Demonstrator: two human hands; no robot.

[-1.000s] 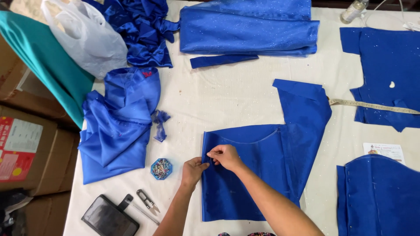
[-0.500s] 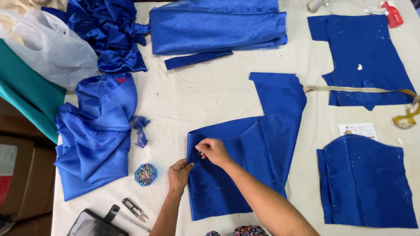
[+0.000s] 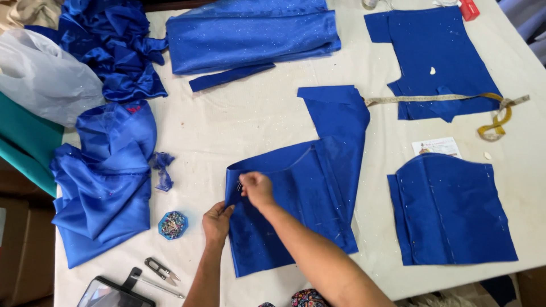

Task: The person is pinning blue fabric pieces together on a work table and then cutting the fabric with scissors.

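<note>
**Both hands on the left edge of the blue panel**

The blue panel (image 3: 296, 210) lies flat on the tabletop (image 3: 239, 122), near the front edge, probably so the layers stay lined up while the edge gets worked. Its upper strip runs away toward the far side, and its top left corner is where everything happens.

The left hand (image 3: 217, 220) sits just off the panel's left edge, fingers closed on the fabric there, looks like it's holding the edge steady. The right hand (image 3: 256, 189) is on top of the panel, right at that same corner, fingertips pinched together on something small. Could be a pin, too tiny to be sure. So the edge of the panel runs between the two hands, pinched from both sides.

The pin box (image 3: 173, 224) is just left of the panel, close to the left hand, handy for grabbing. The snips (image 3: 160, 269) are left of the panel too, nearer the front. Another cut piece (image 3: 449, 210) lies right of the panel, well apart, and a tape measure (image 3: 449, 98) lies beyond it on the right.
</note>
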